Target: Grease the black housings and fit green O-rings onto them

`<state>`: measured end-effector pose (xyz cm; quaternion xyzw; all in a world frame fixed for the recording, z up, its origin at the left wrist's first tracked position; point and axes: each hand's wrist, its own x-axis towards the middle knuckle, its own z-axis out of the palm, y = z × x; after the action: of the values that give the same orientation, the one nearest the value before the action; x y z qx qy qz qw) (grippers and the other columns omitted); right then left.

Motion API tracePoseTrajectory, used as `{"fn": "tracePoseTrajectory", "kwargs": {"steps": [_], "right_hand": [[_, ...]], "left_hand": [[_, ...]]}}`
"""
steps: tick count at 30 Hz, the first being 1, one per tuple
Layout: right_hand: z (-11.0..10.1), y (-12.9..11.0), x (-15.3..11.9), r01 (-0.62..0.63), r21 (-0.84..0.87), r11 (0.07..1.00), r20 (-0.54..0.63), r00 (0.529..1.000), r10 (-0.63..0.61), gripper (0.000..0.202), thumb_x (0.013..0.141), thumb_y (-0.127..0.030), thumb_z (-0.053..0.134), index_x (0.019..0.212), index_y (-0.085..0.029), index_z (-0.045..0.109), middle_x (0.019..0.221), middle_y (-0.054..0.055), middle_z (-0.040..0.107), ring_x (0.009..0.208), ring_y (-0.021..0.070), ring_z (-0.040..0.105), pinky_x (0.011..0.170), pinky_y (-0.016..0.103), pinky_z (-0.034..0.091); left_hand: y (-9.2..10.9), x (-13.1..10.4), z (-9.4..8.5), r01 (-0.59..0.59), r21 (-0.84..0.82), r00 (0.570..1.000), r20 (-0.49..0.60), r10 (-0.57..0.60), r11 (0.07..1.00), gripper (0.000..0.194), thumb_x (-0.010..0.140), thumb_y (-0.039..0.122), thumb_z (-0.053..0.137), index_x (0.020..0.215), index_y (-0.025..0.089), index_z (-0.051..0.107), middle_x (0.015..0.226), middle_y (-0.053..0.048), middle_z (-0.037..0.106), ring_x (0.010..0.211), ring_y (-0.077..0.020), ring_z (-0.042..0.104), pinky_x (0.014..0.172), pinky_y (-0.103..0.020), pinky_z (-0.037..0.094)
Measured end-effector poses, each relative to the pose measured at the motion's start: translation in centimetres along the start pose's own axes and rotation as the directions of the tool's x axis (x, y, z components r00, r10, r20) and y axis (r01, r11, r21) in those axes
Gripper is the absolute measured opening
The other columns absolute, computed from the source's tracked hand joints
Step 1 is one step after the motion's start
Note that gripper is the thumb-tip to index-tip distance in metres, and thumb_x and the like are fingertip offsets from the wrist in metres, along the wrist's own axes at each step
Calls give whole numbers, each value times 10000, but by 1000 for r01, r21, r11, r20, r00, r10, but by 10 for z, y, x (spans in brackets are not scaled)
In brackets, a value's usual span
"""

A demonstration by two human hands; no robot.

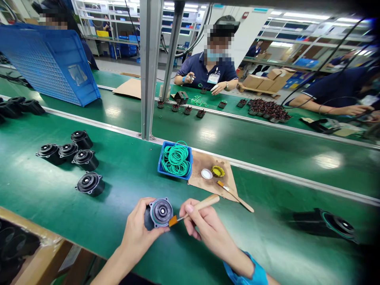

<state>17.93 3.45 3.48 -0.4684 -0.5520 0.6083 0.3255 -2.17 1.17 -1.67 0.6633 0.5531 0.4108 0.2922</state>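
Green workbench (127, 194) spreads ahead, with a blue bin (172, 174) of green rings (177, 156) at twelve o'clock. Towards six o'clock, my left hand (139, 226) wraps the black flanged housing (162, 213); my right hand (205, 219) pinches a wooden-handled brush (204, 203), bristles at the rim's four o'clock. The housing looks rigid, fairly light, perhaps slick at the rim — best held by its side wall.

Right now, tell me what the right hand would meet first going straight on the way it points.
Likely the black part in the left hand: the brush in the right hand leads, its tip seemingly at the edge; contact is unclear.
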Motion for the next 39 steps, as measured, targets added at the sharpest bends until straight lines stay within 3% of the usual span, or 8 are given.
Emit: {"fn": "tracePoseTrajectory", "kwargs": {"steps": [6, 11, 18, 26, 28, 31, 34, 39], "right_hand": [[-5, 4, 5, 170, -188, 967, -7, 985, -175, 557, 1012, -544, 402, 628, -168, 548, 633, -11, 513, 496, 77, 442, 496, 219, 369], [-11, 1, 7, 301, -309, 902, 3, 949, -316, 466, 1047, -420, 380, 689, -177, 557, 695, -5, 521, 597, 105, 472, 618, 247, 398], [-13, -7, 7, 349, -318, 881, 87, 936, -340, 438, 1049, -452, 337, 802, -183, 579, 702, -12, 488, 550, 109, 421, 550, 253, 372], [-7, -28, 4, 438, -318, 841, 178, 899, -401, 393, 1046, -417, 365, 836, -185, 603, 717, 6, 541, 569, 111, 464, 571, 249, 409], [-7, -26, 2, 413, -302, 859, 141, 911, -388, 413, 1038, -439, 379, 820, -182, 619, 669, 2, 539, 550, 114, 478, 551, 245, 414], [-9, -20, -1, 349, -248, 904, -5, 932, -362, 418, 1002, -476, 468, 776, -177, 652, 602, 2, 559, 501, 114, 496, 491, 235, 413], [-11, -18, -4, 344, -278, 897, -130, 912, -390, 427, 962, -480, 554, 687, -178, 681, 606, 30, 627, 476, 120, 527, 472, 244, 428], [-7, -23, -7, 372, -382, 846, -169, 872, -460, 555, 961, -481, 552, 489, -201, 633, 533, 45, 658, 477, 150, 606, 499, 262, 472]], "left_hand": [[1, 1, 0, 20, -26, 1000, 20, -19, 999, 576, 610, 188, 889, 1083, 241, 564, 1049, -14, 704, 954, -218, 694, 846, -332, 557], [-1, -1, 0, -33, -26, 999, 20, 34, 999, 635, 591, 166, 902, 1114, 250, 551, 1087, -27, 705, 1007, -230, 695, 878, -339, 560], [0, -4, 0, -166, -30, 985, 36, 167, 986, 656, 625, 192, 896, 1167, 254, 532, 1130, -59, 703, 1054, -242, 700, 906, -342, 573], [3, -4, 1, -259, -41, 963, 71, 262, 965, 508, 750, 200, 808, 1175, 236, 533, 1137, -96, 690, 1079, -242, 686, 925, -348, 575], [4, -5, 2, -270, -23, 961, 48, 271, 963, 479, 758, 191, 793, 1160, 230, 536, 1123, -97, 688, 1062, -240, 690, 907, -342, 582], [6, -8, 5, -303, 17, 953, -3, 303, 953, 459, 757, 170, 780, 1145, 218, 541, 1096, -98, 690, 1027, -232, 698, 882, -326, 589], [9, -9, 8, -331, 59, 942, -39, 333, 942, 416, 766, 155, 756, 1126, 208, 554, 1074, -102, 693, 1004, -234, 702, 866, -326, 594], [11, -11, 11, -355, 104, 931, -50, 361, 929, 386, 780, 115, 713, 1123, 203, 558, 1070, -104, 689, 997, -232, 695, 859, -329, 593]]}}
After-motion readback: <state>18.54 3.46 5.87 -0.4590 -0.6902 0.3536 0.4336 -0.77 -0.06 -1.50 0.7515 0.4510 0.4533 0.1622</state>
